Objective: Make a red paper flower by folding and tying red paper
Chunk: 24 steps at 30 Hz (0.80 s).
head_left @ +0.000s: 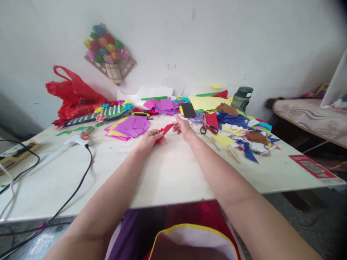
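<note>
My left hand is closed on a folded piece of red paper, pinching it between thumb and fingers above the middle of the table. The paper slants up to the right, and its pointed tip reaches the fingers of my right hand. That hand has its thumb raised away from its loosely curled fingers, with no clear grip on the paper. To the left lies a stack of purple, yellow and pink paper sheets. Black-handled scissors rest on red paper right of my right hand.
Coloured scraps heap at the right, before a green bottle. A phone lies behind my hands. At the left are a power strip with a black cable, a flower-decorated board and a red bag.
</note>
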Motion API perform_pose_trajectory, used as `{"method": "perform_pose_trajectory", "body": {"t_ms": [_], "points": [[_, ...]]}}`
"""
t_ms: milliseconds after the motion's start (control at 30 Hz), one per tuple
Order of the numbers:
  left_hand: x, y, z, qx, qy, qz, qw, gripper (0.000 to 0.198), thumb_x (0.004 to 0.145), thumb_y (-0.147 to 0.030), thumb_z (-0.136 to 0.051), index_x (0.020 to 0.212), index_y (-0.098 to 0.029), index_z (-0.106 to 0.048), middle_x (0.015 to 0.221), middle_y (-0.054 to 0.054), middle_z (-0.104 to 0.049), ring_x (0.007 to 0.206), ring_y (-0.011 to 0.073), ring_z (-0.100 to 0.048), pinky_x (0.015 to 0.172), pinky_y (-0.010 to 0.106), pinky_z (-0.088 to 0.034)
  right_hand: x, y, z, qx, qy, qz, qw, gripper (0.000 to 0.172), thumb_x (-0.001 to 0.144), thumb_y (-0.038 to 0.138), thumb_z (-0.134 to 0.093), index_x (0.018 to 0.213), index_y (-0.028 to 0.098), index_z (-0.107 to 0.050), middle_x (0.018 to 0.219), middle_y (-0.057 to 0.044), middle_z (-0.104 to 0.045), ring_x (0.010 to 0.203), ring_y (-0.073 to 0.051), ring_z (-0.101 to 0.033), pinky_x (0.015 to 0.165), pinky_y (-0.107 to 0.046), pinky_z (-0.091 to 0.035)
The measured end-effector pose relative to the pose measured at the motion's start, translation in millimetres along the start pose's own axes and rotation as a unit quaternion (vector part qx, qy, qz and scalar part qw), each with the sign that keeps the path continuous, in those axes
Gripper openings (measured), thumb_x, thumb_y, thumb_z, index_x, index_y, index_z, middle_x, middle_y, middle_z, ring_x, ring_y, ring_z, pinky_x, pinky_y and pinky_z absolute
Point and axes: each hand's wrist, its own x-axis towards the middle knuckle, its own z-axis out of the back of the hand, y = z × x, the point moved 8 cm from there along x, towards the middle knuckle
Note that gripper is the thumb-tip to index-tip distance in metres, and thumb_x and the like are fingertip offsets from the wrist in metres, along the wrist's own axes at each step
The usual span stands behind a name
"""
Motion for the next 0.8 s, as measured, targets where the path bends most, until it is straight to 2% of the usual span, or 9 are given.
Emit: {"method": "perform_pose_trajectory", "body": {"t_ms": [67, 167, 267, 367, 467, 533, 667, 733, 800], "points": [[0, -1, 1.3, 0.002, -0.009, -0.004, 1.0, 0.031, 0.066, -0.041, -0.066, 0.068, -0.013, -0.053, 0.066, 0.004, -0.064, 0.047, 0.0091, -0.055, 0.049, 0.021, -0.042, 4, 4, 25, -0.193, -0.067, 0.006, 0.979, 0.035, 0.082, 0.04, -0.042, 0.076, 0.015, -0.065, 0.069, -0.007, -0.066, 0.058, -0.013, -0.058, 0.055, -0.023, -0.043], [0, -1, 1.8, 0.001, -0.013, -0.008, 1.0, 0.031, 0.066, -0.042, -0.066, 0.069, -0.013, -0.054, 0.067, 0.003, -0.064, 0.048, 0.009, -0.056, 0.05, 0.022, -0.043, 6, 8, 49, -0.469, -0.107, -0.006, 0.877, 0.024, 0.075, 0.025, -0.05, 0.088, 0.014, -0.067, 0.095, -0.014, -0.065, 0.09, -0.025, -0.059, 0.075, -0.034, -0.043], [0, -2, 1.5, 0.0, -0.013, -0.018, 1.0, 0.032, 0.066, -0.043, -0.066, 0.069, -0.013, -0.055, 0.066, 0.003, -0.064, 0.048, 0.0087, -0.055, 0.05, 0.022, -0.042, 9, -1, 62, -0.584, -0.08, -0.049, 0.807, 0.033, 0.07, 0.017, -0.055, 0.101, 0.011, -0.064, 0.106, -0.018, -0.061, 0.106, -0.031, -0.051, 0.085, -0.041, -0.038], [0, -4, 0.8, 0.007, -0.012, -0.021, 1.0, 0.033, 0.066, -0.045, -0.065, 0.069, -0.013, -0.056, 0.065, 0.003, -0.064, 0.047, 0.0087, -0.055, 0.05, 0.022, -0.042, 10, -13, 75, -0.61, -0.068, -0.097, 0.784, 0.036, 0.075, 0.017, -0.05, 0.109, 0.009, -0.061, 0.117, -0.021, -0.054, 0.115, -0.032, -0.044, 0.091, -0.045, -0.032], [-1, -4, 0.2, 0.01, -0.012, -0.017, 1.0, 0.034, 0.065, -0.045, -0.066, 0.069, -0.013, -0.056, 0.065, 0.004, -0.064, 0.047, 0.0087, -0.054, 0.05, 0.022, -0.042, 14, -19, 81, -0.591, -0.07, -0.097, 0.797, 0.033, 0.076, 0.014, -0.048, 0.106, 0.01, -0.062, 0.113, -0.019, -0.057, 0.114, -0.03, -0.045, 0.093, -0.044, -0.03], [-1, -5, -0.1, 0.008, -0.011, -0.016, 1.0, 0.033, 0.066, -0.044, -0.066, 0.069, -0.013, -0.056, 0.066, 0.004, -0.064, 0.047, 0.0086, -0.054, 0.05, 0.022, -0.042, 16, -18, 82, -0.543, -0.083, -0.081, 0.832, 0.028, 0.075, 0.012, -0.05, 0.1, 0.009, -0.064, 0.108, -0.019, -0.059, 0.111, -0.029, -0.048, 0.093, -0.041, -0.032], [1, -3, 2.2, -0.03, -0.016, -0.017, 0.999, 0.031, 0.067, -0.041, -0.066, 0.074, -0.012, -0.056, 0.068, 0.004, -0.065, 0.048, 0.0085, -0.055, 0.049, 0.021, -0.042, 15, -17, 68, -0.304, -0.058, -0.069, 0.949, 0.012, 0.075, 0.013, -0.052, 0.08, 0.009, -0.063, 0.093, -0.018, -0.064, 0.087, -0.024, -0.06, 0.073, -0.034, -0.045], [2, -1, 4.0, -0.06, -0.022, -0.015, 0.998, 0.029, 0.068, -0.039, -0.066, 0.075, -0.012, -0.055, 0.07, 0.005, -0.066, 0.05, 0.0081, -0.055, 0.05, 0.02, -0.043, 12, -12, 51, -0.221, -0.016, -0.056, 0.974, 0.011, 0.079, 0.016, -0.048, 0.075, 0.014, -0.057, 0.082, -0.01, -0.066, 0.064, -0.015, -0.06, 0.057, -0.026, -0.045], [2, -1, 5.4, -0.089, -0.027, -0.015, 0.996, 0.028, 0.069, -0.036, -0.066, 0.078, -0.012, -0.055, 0.076, 0.006, -0.067, 0.051, 0.0073, -0.056, 0.051, 0.019, -0.044, 8, -5, 28, -0.007, 0.043, -0.042, 0.998, 0.008, 0.08, 0.014, -0.048, 0.072, 0.015, -0.051, 0.073, -0.006, -0.066, 0.05, -0.008, -0.054, 0.047, -0.021, -0.041]]}}
